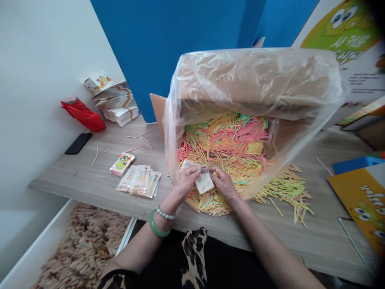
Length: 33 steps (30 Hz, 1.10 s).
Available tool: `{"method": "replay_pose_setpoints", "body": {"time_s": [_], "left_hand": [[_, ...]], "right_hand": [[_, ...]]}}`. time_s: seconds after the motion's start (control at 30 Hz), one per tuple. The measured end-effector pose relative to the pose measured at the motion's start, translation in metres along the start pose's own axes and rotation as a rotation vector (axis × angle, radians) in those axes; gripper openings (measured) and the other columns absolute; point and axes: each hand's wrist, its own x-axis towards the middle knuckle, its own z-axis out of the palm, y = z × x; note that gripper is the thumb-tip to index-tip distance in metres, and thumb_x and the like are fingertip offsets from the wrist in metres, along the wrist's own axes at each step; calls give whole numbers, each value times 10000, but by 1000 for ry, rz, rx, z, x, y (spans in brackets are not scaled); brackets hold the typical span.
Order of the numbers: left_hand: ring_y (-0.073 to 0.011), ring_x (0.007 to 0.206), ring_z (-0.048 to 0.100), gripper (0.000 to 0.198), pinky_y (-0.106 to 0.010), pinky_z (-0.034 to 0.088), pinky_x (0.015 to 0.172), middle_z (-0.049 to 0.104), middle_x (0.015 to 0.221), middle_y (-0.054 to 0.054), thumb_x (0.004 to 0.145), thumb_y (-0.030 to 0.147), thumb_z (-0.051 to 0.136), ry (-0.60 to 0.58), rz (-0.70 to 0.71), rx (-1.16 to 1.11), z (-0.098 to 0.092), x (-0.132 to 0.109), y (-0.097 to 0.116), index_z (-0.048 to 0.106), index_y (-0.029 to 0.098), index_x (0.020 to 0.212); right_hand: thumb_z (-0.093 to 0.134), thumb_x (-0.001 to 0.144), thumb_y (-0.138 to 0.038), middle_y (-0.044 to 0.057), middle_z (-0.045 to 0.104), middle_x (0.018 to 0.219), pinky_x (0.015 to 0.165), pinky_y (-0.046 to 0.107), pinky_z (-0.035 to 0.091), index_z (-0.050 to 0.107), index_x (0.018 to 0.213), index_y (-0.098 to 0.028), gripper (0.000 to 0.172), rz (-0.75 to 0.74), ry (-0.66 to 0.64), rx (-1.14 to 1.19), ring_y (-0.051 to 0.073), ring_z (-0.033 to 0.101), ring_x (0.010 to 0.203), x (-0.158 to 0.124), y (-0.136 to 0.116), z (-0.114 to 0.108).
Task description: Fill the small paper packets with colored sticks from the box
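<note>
My left hand (187,182) is closed on a small clear printed packet (205,184), with another packet (187,163) showing just behind its fingers. My right hand (224,184) pinches at the packet's right edge; its fingertips are partly hidden. Both hands are over a heap of thin coloured sticks (237,140), yellow, orange, pink and green, spilling from a carton (216,80) on its side. A clear plastic liner (303,68) hangs around its opening. Left of my hands lie several filled packets (140,180) and a stack of printed packets (122,163).
Far left are a red wrapped bundle (84,114), a black phone-like slab (78,143) and stacked folded cartons (120,106). Loose pink sticks (146,141) lie nearby. An open drawer (87,245) of wrapped pieces is below left. Printed boxes (357,196) stand at the right.
</note>
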Motion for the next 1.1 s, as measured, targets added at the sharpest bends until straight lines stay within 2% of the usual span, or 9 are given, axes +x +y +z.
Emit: {"method": "replay_pose_setpoints", "body": {"time_s": [0.1, 0.2, 0.3, 0.43, 0.57, 0.67, 0.77, 0.93, 1.1], "left_hand": [[-130, 655, 560, 330, -277, 478, 647, 656, 732, -14, 693, 426, 821, -1, -16, -51, 2, -3, -1, 719, 139, 818], [-140, 692, 572, 331, -285, 476, 677, 671, 774, -25, 670, 393, 829, 16, -12, -71, 3, -2, -1, 721, 132, 843], [-126, 631, 498, 294, -271, 422, 616, 584, 677, 11, 698, 411, 789, 44, 45, 33, 3, -2, -2, 652, 153, 725], [-134, 668, 436, 252, -270, 370, 642, 503, 653, 21, 815, 331, 654, 58, 246, 371, 3, -7, -4, 564, 177, 638], [-144, 688, 453, 191, -275, 366, 667, 525, 668, 14, 831, 266, 603, 7, 235, 475, 0, -9, -6, 579, 178, 663], [-146, 701, 486, 126, -273, 381, 674, 573, 695, 13, 795, 290, 655, 4, 183, 412, -4, -8, -7, 651, 173, 748], [-153, 741, 541, 237, -285, 426, 715, 643, 777, -4, 755, 366, 725, -19, 136, 227, -7, -7, -8, 704, 164, 877], [-129, 656, 532, 369, -269, 437, 636, 637, 711, -7, 648, 470, 844, 29, -49, -44, -5, -12, 0, 715, 152, 781], [-109, 613, 515, 372, -252, 421, 601, 627, 696, -5, 657, 451, 852, 62, -72, -116, 2, -14, 6, 695, 138, 782]], "right_hand": [[498, 873, -326, 15, 694, 854, 744, 321, 462, 641, 915, -243, 170, -20, -11, -97, 215, 617, 797, -3, 2, 0], [510, 879, -342, 42, 718, 950, 809, 354, 471, 647, 951, -253, 179, -73, -22, -183, 242, 640, 886, -7, 4, 1], [518, 871, -357, 43, 718, 870, 797, 370, 473, 639, 900, -249, 165, -57, -35, -192, 243, 639, 833, -8, 0, -2], [542, 863, -339, 9, 708, 775, 820, 359, 490, 592, 860, -240, 112, 25, 119, 91, 202, 648, 781, -2, -23, -13], [610, 838, -331, -14, 690, 741, 853, 381, 509, 557, 864, -239, 109, 7, 177, 481, 187, 671, 754, 7, -52, -21], [660, 821, -328, -22, 670, 733, 853, 398, 526, 554, 853, -241, 141, 21, 126, 629, 194, 688, 759, 10, -67, -20], [671, 830, -326, -21, 667, 749, 880, 415, 534, 551, 847, -245, 146, 24, 85, 692, 197, 697, 788, 7, -76, -14], [646, 848, -313, -20, 666, 756, 905, 425, 537, 547, 852, -246, 120, 19, 60, 724, 196, 696, 803, 4, -84, -4], [635, 855, -291, -23, 658, 752, 906, 413, 538, 570, 839, -240, 84, 14, 48, 756, 189, 694, 801, 3, -87, 4]]}}
